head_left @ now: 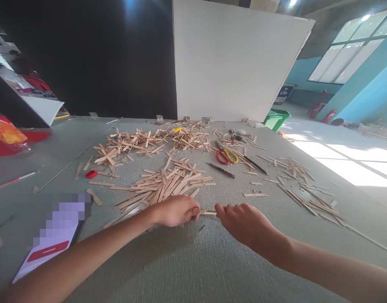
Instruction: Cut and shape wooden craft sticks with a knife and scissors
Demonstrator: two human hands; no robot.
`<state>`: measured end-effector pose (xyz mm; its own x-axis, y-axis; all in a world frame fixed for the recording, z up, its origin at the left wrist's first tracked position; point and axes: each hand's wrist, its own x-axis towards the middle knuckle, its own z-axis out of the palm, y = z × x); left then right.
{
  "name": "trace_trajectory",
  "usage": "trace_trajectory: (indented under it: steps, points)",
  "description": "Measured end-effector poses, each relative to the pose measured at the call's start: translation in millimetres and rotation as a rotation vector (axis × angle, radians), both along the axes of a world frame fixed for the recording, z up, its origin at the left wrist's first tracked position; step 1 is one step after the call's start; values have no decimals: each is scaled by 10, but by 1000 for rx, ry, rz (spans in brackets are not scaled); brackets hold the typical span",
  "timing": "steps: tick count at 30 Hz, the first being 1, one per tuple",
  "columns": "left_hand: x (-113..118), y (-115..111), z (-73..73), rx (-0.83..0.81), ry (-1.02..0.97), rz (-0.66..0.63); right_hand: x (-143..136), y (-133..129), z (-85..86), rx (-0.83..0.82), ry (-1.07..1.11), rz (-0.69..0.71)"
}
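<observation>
Between my two hands, low over the grey table (pixel 193 269), runs a pale wooden stick (pixel 208 213). My left hand (pixel 180 210) is closed on its left end. The right end disappears into the closed fingers of my right hand (pixel 239 219). Whether it is one stick or a few together is hard to tell. Just behind my left hand lies a loose pile of flat wooden sticks (pixel 171 183). Scissors with red and yellow handles (pixel 226 155) and a dark red pen (pixel 221 170) rest beyond my right hand.
A phone (pixel 54 240) lies beside my left forearm. More stick heaps (pixel 133 143) spread along the back, below a black and white panel (pixel 237 59). Thin scraps (pixel 310 202) lie at right, a red ring (pixel 91 174) at left. A green bin (pixel 275 119) stands past the table.
</observation>
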<state>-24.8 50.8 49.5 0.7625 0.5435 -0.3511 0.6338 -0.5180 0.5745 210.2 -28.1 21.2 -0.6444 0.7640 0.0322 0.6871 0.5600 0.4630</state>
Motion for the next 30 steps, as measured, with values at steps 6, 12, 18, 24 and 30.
trace_trajectory:
  steps: [6,12,18,24,30]
  points:
    - [74,-56,-22,111,1,0,78,97,-50,-3,25,81]
    - [90,-152,-99,159,-11,28,25,128,15,-76,-28,8]
    - [92,-153,-189,211,-42,28,29,189,11,-42,29,46]
    - [108,-184,-300,294,-106,186,-143,-99,126,178,19,-36]
    - [142,-202,-403,326,-191,413,38,-14,126,314,181,19]
